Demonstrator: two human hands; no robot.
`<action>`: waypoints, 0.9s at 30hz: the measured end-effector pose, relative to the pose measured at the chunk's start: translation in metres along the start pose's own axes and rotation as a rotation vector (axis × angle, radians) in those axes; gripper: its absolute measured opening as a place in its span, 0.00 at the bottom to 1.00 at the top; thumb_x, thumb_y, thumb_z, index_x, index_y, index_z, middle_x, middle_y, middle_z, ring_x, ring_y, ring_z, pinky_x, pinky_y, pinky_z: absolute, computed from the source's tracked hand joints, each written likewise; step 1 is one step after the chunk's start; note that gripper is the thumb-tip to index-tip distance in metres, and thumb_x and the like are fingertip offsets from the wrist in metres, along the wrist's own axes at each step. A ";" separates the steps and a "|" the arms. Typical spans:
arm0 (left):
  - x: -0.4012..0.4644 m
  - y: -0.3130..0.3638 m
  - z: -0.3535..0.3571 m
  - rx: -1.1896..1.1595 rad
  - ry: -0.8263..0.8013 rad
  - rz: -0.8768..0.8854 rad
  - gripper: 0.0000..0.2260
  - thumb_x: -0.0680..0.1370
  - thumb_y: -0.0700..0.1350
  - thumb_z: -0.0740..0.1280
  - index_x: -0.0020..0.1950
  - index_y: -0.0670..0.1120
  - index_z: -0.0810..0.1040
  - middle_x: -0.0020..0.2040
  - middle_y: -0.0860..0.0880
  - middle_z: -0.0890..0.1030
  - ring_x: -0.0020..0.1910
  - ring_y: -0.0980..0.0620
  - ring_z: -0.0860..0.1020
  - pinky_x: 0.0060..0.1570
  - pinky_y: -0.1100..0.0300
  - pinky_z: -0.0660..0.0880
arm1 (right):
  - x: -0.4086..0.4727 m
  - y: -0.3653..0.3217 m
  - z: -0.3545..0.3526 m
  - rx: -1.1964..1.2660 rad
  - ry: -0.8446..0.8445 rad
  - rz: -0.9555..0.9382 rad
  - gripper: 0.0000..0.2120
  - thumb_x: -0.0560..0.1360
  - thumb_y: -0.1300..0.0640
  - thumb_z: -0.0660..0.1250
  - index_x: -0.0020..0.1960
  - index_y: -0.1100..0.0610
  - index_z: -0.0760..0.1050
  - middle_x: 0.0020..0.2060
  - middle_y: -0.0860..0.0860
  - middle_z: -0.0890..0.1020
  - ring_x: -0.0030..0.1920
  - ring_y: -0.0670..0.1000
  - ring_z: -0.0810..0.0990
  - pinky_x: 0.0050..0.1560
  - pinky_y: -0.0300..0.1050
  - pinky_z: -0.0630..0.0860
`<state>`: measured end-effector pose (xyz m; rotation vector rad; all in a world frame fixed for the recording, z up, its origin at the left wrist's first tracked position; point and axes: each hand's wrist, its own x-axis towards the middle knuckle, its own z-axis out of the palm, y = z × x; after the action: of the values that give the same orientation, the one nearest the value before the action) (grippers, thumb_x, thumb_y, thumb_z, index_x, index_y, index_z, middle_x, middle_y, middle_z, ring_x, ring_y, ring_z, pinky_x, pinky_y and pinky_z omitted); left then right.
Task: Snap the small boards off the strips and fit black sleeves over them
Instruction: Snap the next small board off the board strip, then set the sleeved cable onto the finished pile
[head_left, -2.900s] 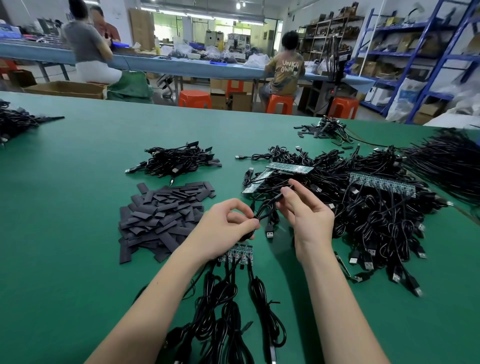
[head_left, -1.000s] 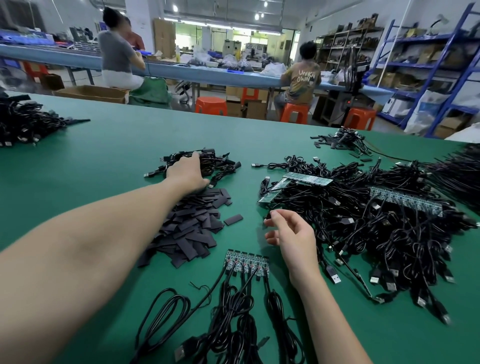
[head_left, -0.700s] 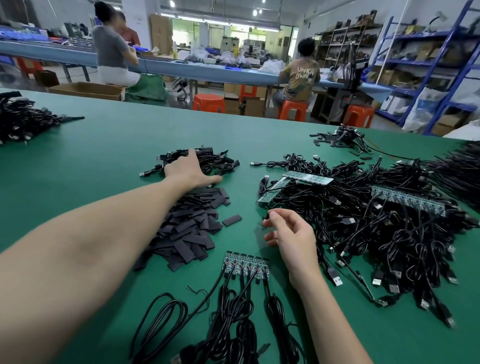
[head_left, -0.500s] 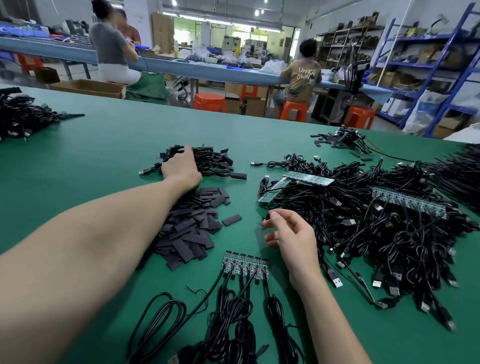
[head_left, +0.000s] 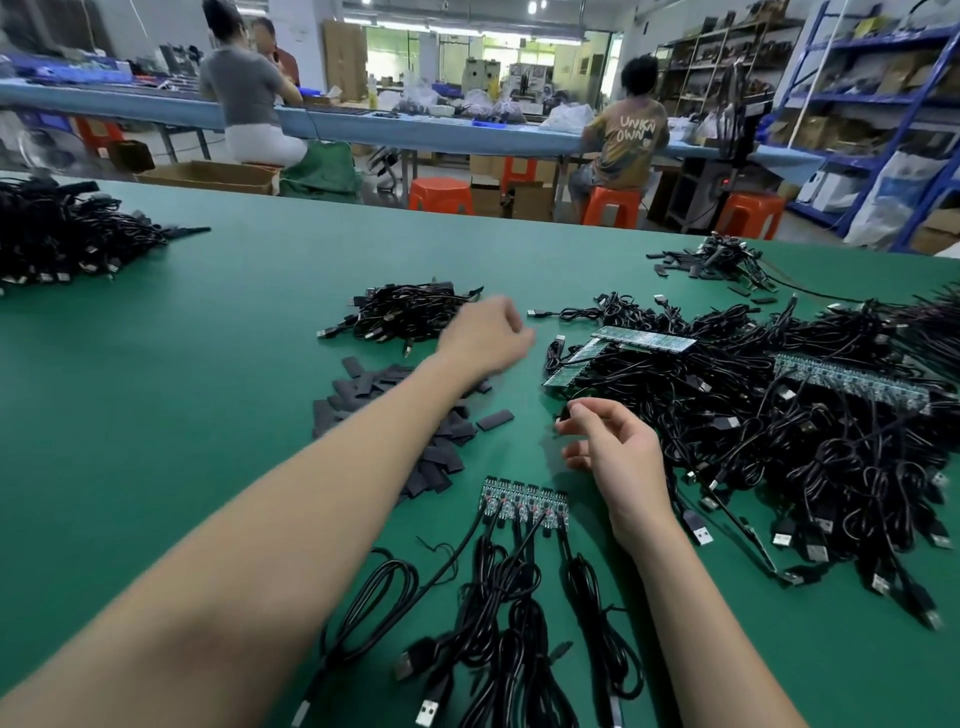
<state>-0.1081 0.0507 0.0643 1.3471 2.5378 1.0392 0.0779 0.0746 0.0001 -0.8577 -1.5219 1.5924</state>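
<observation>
A short strip of small boards (head_left: 524, 506) lies near me on the green table (head_left: 208, 389), its black USB cables trailing toward me. Left of it is a heap of flat black sleeves (head_left: 441, 447), with one loose sleeve (head_left: 494, 420) beside it. My left hand (head_left: 485, 335) is blurred and hovers over the far end of that heap, right of a small bundle of cables (head_left: 410, 312); I see nothing in it. My right hand (head_left: 613, 447) hangs just beyond the strip, fingers loosely curled and holding nothing, at the edge of the big cable tangle (head_left: 779, 441).
Long green board strips (head_left: 644, 340) (head_left: 852, 384) lie on the big tangle. Another cable heap (head_left: 62, 234) sits far left and a small one (head_left: 722, 260) far right. Beyond the table, people sit at a blue bench (head_left: 415, 124) on orange stools (head_left: 441, 195).
My left hand has lifted off the small cable bundle and swung right and back toward me. My right hand has hardly moved.
</observation>
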 end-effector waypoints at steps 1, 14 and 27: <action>-0.014 0.009 0.002 -0.047 -0.087 0.043 0.05 0.78 0.51 0.67 0.48 0.50 0.77 0.44 0.51 0.80 0.42 0.51 0.76 0.43 0.59 0.72 | 0.000 -0.001 -0.001 0.018 -0.007 0.008 0.04 0.81 0.60 0.67 0.51 0.58 0.81 0.40 0.56 0.86 0.31 0.48 0.79 0.32 0.38 0.77; -0.109 0.029 0.000 0.288 -0.667 0.131 0.08 0.78 0.45 0.67 0.56 0.45 0.78 0.54 0.46 0.81 0.54 0.45 0.79 0.56 0.51 0.78 | -0.004 -0.047 -0.025 -0.628 -0.472 0.153 0.05 0.80 0.59 0.69 0.52 0.60 0.81 0.39 0.53 0.85 0.34 0.49 0.82 0.33 0.40 0.79; -0.100 0.007 -0.021 -0.318 -0.701 0.029 0.07 0.73 0.41 0.76 0.47 0.51 0.82 0.42 0.53 0.80 0.42 0.55 0.77 0.53 0.57 0.73 | -0.006 -0.054 -0.045 -0.376 -0.741 0.260 0.13 0.66 0.55 0.80 0.46 0.59 0.83 0.37 0.57 0.85 0.38 0.52 0.83 0.39 0.40 0.81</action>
<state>-0.0499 -0.0340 0.0622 1.3470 1.7693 0.7473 0.1243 0.0917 0.0510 -0.7102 -2.3625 1.9756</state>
